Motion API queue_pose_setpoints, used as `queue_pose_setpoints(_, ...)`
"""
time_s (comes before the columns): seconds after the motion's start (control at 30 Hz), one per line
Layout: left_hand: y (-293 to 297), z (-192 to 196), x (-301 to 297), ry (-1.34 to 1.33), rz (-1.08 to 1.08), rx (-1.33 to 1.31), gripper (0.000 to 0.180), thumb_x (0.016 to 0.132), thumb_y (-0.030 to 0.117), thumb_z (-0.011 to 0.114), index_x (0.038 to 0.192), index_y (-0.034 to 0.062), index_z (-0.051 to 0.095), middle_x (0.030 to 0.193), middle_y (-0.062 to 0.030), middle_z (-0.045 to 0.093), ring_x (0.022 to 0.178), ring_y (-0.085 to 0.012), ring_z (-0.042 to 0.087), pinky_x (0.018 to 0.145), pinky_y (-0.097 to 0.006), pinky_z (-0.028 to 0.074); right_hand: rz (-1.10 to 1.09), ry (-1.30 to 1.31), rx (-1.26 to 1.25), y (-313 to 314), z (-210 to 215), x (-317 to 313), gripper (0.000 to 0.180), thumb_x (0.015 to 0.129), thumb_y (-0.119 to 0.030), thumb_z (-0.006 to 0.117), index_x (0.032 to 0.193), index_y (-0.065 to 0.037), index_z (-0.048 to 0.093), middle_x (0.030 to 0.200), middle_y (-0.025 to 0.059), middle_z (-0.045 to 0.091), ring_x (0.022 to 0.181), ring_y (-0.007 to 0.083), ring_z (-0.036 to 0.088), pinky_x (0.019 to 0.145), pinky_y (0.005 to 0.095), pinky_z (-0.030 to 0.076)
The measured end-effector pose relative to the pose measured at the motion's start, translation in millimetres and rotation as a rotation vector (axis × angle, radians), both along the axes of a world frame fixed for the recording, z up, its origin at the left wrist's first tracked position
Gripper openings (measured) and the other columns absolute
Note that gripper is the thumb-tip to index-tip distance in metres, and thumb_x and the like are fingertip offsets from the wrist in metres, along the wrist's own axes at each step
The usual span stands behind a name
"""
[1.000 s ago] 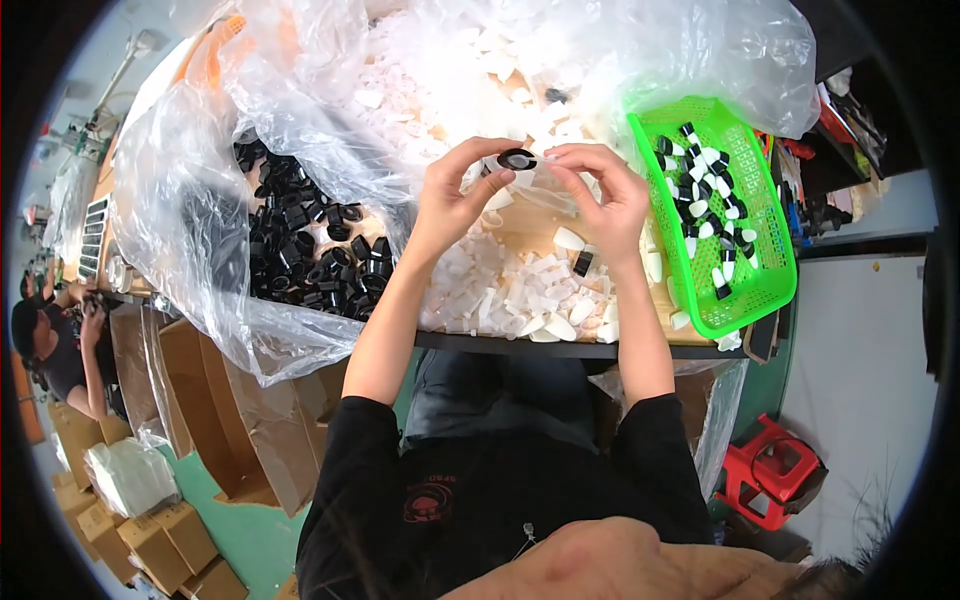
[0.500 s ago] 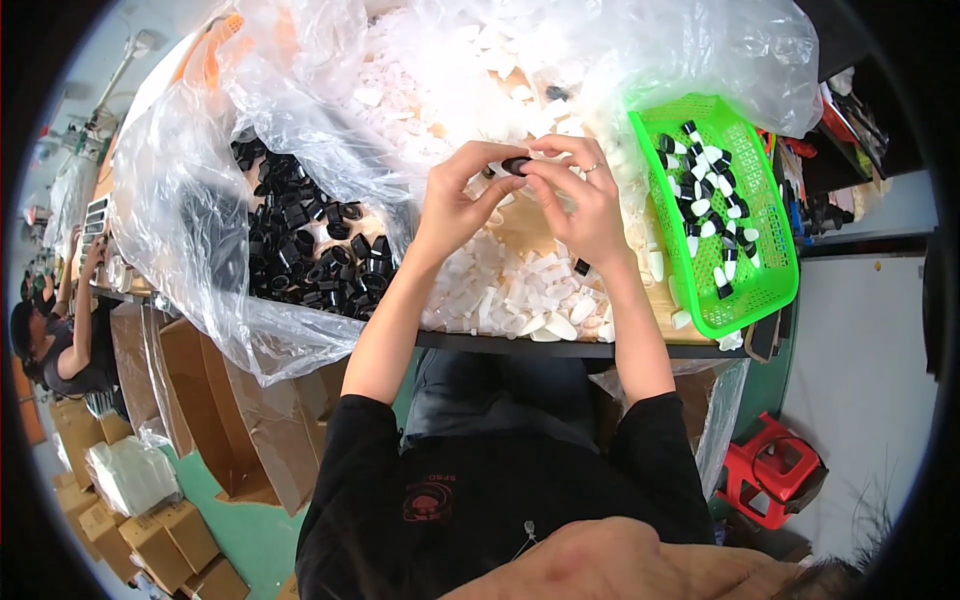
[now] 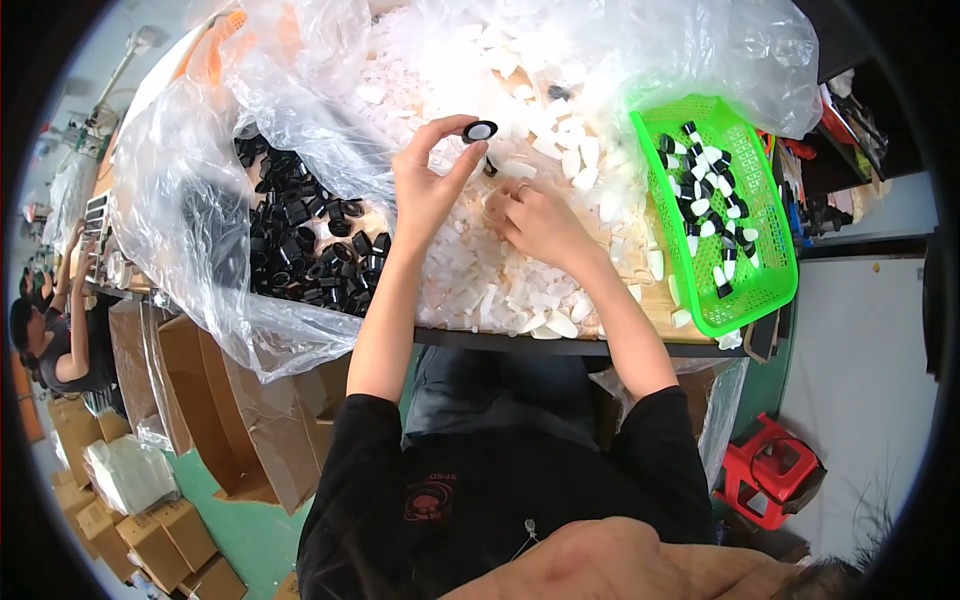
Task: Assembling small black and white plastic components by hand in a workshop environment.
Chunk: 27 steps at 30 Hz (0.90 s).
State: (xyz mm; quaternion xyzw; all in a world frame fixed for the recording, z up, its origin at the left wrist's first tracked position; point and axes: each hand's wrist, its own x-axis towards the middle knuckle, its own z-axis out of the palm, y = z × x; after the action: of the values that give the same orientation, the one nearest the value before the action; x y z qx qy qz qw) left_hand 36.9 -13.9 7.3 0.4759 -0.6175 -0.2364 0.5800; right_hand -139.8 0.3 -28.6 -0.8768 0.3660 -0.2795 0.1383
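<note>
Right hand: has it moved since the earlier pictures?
Yes: the right hand has moved left and back toward the person's body, farther from the green basket, which has stayed in place.

A workshop, workbench (image 3: 660, 302) heaped with loose plastic parts (image 3: 480, 290), stacked cartons (image 3: 185, 532) and another worker (image 3: 62, 348) left of it

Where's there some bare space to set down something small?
A small strip of bare wood shows between the right forearm and the green basket, with a few white pieces on it. Around the right hand, pale pieces crowd the table; farther left, black pieces do.
</note>
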Motion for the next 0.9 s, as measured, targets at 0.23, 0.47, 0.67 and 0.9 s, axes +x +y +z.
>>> queue_pose_setpoints(0.23, 2.0, -4.7, 2.7, -0.233, -0.017, -0.016, 0.03, 0.077, 0.006, 0.076, 0.106, 0.0084, 0.07, 0.092, -0.0025, 0.07, 0.073, -0.0079, 0.054, 0.067, -0.023, 0.042, -0.048, -0.207, 0.247, -13.9, 31.3, -21.9, 0.01, 0.084, -0.01, 0.062, 0.092, -0.005, 0.063, 0.098, 0.0078, 0.063, 0.088, 0.0299, 0.063, 0.076, 0.0384, 0.051)
queue_pose_setpoints(0.47, 0.5, -4.9, -4.6, -0.11, -0.092, 0.035, 0.028, 0.08, -0.004, 0.071, 0.106, 0.003, 0.068, 0.089, -0.003, 0.069, 0.069, -0.0062, 0.058, 0.065, -0.02, 0.047, 0.036, 0.106, -0.027, -1.1, -3.3, -0.6, 0.013, 0.08, -0.01, 0.062, 0.093, -0.008, 0.065, 0.097, 0.0079, 0.066, 0.094, 0.0269, 0.063, 0.079, 0.0381, 0.052)
queue_pose_setpoints(0.67, -1.0, -5.3, -4.4, 0.095, -0.19, 0.151, 0.028, 0.081, -0.006, 0.069, 0.108, -0.0027, 0.066, 0.096, -0.0093, 0.068, 0.082, -0.0128, 0.068, 0.073, -0.023, 0.054, 0.022, 0.121, -0.084, -7.9, -11.6, 0.5, 0.011, 0.079, -0.007, 0.062, 0.09, -0.006, 0.065, 0.098, 0.0064, 0.066, 0.094, 0.0269, 0.063, 0.079, 0.0368, 0.053)
queue_pose_setpoints(0.9, 3.3, -12.2, -8.7, 0.188, -0.322, 0.343, 0.027, 0.087, -0.003, 0.066, 0.113, -0.0039, 0.064, 0.096, -0.0086, 0.069, 0.088, -0.0108, 0.066, 0.078, -0.022, 0.052, -0.119, -0.327, -0.26, -16.2, 32.0, -17.5, 0.009, 0.081, 0.002, 0.064, 0.089, -0.003, 0.065, 0.101, 0.0055, 0.066, 0.088, 0.0261, 0.063, 0.074, 0.0343, 0.053)
